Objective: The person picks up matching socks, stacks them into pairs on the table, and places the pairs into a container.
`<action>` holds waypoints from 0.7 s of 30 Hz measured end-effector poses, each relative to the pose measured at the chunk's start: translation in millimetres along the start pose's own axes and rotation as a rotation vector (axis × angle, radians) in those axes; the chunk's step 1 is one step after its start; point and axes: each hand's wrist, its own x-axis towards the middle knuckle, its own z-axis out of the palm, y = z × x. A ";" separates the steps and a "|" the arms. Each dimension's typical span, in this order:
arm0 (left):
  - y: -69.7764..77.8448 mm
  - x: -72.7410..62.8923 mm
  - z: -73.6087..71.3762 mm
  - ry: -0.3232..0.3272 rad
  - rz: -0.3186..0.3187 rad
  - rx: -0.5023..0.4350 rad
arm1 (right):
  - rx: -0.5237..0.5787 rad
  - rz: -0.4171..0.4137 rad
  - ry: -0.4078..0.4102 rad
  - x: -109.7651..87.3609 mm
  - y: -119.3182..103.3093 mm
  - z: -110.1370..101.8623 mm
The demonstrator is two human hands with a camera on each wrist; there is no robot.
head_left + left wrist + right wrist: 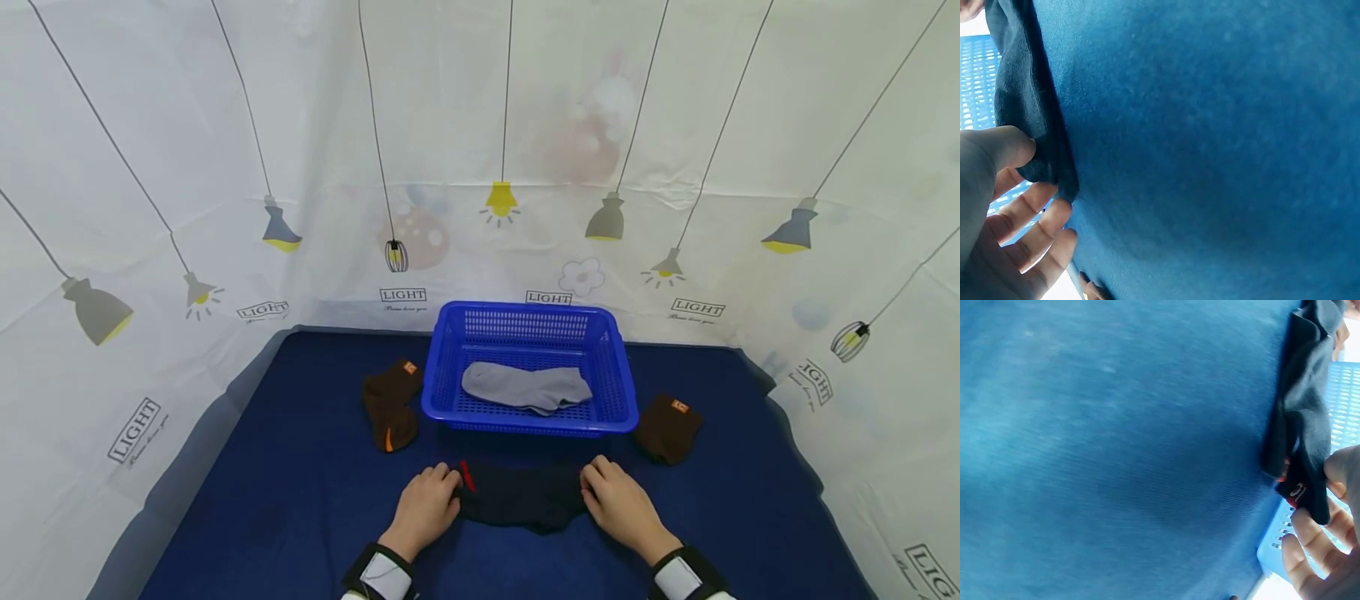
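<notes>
A pair of dark socks (521, 497) is stretched sideways in front of the basket, with a red stripe at its left end. My left hand (426, 508) pinches that end between thumb and fingers; in the left wrist view the thumb lies over the dark fabric (1022, 94). At the other end my right hand (621, 510) pinches a cuff. In the right wrist view two dark cuffs with red labels (1295, 492) show, one beside the other, and the fingers hold the one nearer the basket.
Behind the dark socks stands a blue plastic basket (525, 427) with grey socks (525, 387) inside. One brown sock (390, 404) lies left of it, another brown sock (669, 429) to its right. A dark blue cloth (285, 500) covers the table, and a printed white curtain (450, 100) surrounds it.
</notes>
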 end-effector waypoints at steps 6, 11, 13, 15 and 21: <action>1.2 -0.4 -3.8 0.011 -0.011 0.007 | -0.028 0.037 -0.090 -5.4 -0.5 2.3; 3.6 3.7 -14.1 0.068 -0.016 0.003 | -0.049 0.090 -0.035 0.1 -0.4 1.0; 4.9 5.0 -14.9 0.076 -0.010 0.007 | -0.048 0.101 -0.037 2.3 0.5 1.3; 6.9 5.2 -13.3 0.073 0.000 0.011 | -0.043 0.103 -0.057 3.2 1.2 3.3; 9.9 1.6 -0.3 0.042 0.023 0.015 | -0.036 0.066 -0.067 0.8 2.4 16.6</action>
